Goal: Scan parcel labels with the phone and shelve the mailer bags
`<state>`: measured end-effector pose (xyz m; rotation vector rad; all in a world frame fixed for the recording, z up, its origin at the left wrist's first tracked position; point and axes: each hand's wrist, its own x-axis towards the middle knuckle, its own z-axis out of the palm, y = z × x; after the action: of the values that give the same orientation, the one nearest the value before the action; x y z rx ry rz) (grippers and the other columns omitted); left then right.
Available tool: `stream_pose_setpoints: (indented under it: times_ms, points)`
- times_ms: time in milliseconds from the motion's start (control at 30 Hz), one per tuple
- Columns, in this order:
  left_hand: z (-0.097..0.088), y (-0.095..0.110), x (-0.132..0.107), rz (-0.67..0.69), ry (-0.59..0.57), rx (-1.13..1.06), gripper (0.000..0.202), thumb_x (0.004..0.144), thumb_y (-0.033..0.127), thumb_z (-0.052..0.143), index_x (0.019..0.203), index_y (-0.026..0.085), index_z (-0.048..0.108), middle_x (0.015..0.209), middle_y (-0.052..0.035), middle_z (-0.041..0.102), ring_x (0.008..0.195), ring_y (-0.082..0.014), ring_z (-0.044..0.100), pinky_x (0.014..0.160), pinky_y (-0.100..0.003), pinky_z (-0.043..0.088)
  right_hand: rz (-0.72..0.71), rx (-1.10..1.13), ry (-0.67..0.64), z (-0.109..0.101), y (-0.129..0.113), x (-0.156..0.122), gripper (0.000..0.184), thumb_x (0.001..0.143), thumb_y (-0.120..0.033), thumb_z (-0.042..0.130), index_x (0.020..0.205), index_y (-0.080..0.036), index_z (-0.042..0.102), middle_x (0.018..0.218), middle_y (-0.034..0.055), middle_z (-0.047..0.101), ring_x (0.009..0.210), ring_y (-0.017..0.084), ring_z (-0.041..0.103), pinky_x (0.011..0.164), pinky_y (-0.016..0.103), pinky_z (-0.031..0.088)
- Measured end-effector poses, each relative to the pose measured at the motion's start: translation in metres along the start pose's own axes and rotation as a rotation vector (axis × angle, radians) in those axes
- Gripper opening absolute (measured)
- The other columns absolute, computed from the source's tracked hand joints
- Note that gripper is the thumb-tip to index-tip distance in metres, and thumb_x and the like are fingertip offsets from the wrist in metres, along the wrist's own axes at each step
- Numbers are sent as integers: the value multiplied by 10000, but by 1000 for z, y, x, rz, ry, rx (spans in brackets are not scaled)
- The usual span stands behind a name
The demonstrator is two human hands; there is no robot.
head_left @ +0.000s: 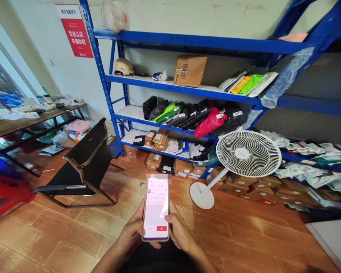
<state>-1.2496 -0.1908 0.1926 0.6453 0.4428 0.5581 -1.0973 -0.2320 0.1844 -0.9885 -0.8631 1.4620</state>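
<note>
A smartphone (155,212) with a lit, mostly white screen is held upright in front of me, low in the middle of the view. My left hand (132,229) grips its left edge, with fingertips showing beneath the lower end. On the other side my right hand (179,227) is closed round the right edge, its thumb over the screen's lower right part. A red button shows near the bottom of the screen, and the other text is too small to read. The fingers behind the phone are hidden.
Blue shelving (159,84) ahead bears parcels, including a cardboard box (190,71), and a helmet (124,67). A white standing fan (248,153) stands right of the phone. To the left are a black chair (76,167) and a cluttered desk (5,129).
</note>
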Motion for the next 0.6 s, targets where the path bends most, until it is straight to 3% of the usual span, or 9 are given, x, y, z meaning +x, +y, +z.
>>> stream_pose_setpoints:
  times_ms: [167, 333, 467, 600]
  points:
    - [5, 12, -2, -71, 79, 82, 1064, 577, 17, 447, 1475, 321, -35, 1133, -48, 650, 879, -225, 653, 607, -297, 579, -16, 20, 19, 3, -3, 5, 488, 715, -275, 490, 1195, -203, 538, 978, 32, 673, 824, 212, 562, 695, 311, 426]
    - [-13, 10, 1, 14, -136, -38, 1005, 586, 68, 434, 1475, 354, 63, 1268, -39, 578, 989, -247, 625, 693, -336, 580, 24, -14, 58, 7, -4, 15, 371, 818, -376, 535, 1145, -207, 583, 990, 41, 692, 822, 202, 586, 733, 311, 441]
    - [-27, 9, 6, 29, -173, -52, 968, 608, 74, 435, 1476, 337, 96, 1207, -51, 606, 922, -227, 643, 670, -321, 581, 42, -15, 61, 7, 1, 22, 351, 808, -365, 602, 1127, -224, 575, 968, 23, 674, 833, 194, 584, 715, 295, 443]
    - [-38, 10, 12, 65, -129, -93, 965, 588, 101, 449, 1473, 320, 133, 1184, -66, 608, 888, -227, 641, 586, -263, 556, 52, -40, -103, 11, -4, 27, 663, 667, -243, 729, 1274, -232, 464, 993, 28, 686, 797, 185, 588, 663, 267, 425]
